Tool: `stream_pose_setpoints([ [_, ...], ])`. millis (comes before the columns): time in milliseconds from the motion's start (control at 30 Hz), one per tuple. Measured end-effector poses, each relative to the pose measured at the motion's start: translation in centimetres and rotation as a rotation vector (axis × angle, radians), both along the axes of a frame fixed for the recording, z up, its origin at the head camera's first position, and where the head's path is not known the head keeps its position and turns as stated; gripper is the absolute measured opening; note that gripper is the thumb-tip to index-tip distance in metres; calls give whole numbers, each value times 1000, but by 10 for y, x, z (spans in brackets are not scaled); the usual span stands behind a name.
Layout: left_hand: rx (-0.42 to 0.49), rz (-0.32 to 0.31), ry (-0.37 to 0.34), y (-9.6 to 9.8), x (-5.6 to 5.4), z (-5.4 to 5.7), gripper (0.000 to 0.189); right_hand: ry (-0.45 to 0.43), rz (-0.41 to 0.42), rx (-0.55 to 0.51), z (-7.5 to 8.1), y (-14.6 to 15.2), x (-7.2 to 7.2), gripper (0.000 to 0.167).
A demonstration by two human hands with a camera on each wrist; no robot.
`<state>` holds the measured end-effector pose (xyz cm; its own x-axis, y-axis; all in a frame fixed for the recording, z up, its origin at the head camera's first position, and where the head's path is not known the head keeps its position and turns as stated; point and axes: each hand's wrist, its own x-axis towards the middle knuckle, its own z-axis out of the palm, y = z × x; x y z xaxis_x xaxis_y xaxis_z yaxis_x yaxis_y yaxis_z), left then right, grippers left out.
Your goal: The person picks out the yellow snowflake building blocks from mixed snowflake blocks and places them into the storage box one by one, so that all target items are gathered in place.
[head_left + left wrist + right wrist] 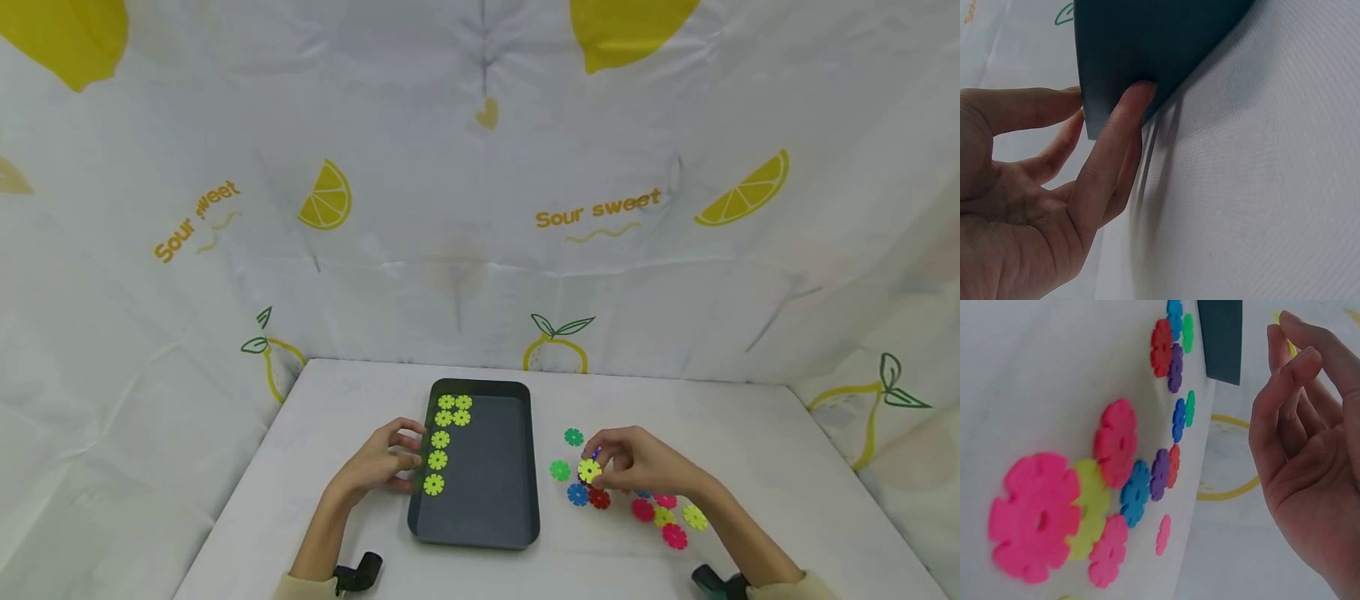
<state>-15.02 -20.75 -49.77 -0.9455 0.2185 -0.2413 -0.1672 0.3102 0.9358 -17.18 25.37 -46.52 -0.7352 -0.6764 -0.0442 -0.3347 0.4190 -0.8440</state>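
My right hand (637,461) pinches a yellow flower-shaped disc (589,471) between thumb and fingertips, over loose discs on the table. In the right wrist view, only a thin yellow edge shows at the fingertips. Beside the tray's left wall, my left hand (382,458) rests its fingertips against the outside. The left wrist view has those fingers touching the dark wall (1141,37), loosely bent. Inside the dark grey tray (491,467), yellow discs (440,439) form a column along the left side, with two more beside its far end.
Several discs lie right of the tray: green (573,437), blue (577,494) and red (599,498) ones near the hand. Closer to the right forearm are pink (675,536) and yellow (695,517) discs, some overlapping. A lemon-printed cloth (450,292) hangs behind the white table (360,400).
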Motion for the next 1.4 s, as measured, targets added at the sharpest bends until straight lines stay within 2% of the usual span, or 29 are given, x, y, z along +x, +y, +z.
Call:
stream_pose_setpoints([
  [167, 3, -7, 6, 0, 0, 0, 56, 3, 2, -16, 10, -18, -11, 31],
  [367, 8, -9, 5, 0, -1, 0, 56, 68, 5, -8, 20, -45, -23, 31],
  [833, 2, 6, 0, 0, 1, -1, 55, 71, 116, -91, 32, -114, -51, 30],
  [1200, 1, 11, -1, 0, 0, -1, 56, 3, 181, -131, 26, -162, -76, 35],
  [1400, 2, 8, -6, 0, -1, -1, 56, -29, 191, -114, 18, -179, -86, 35],
])
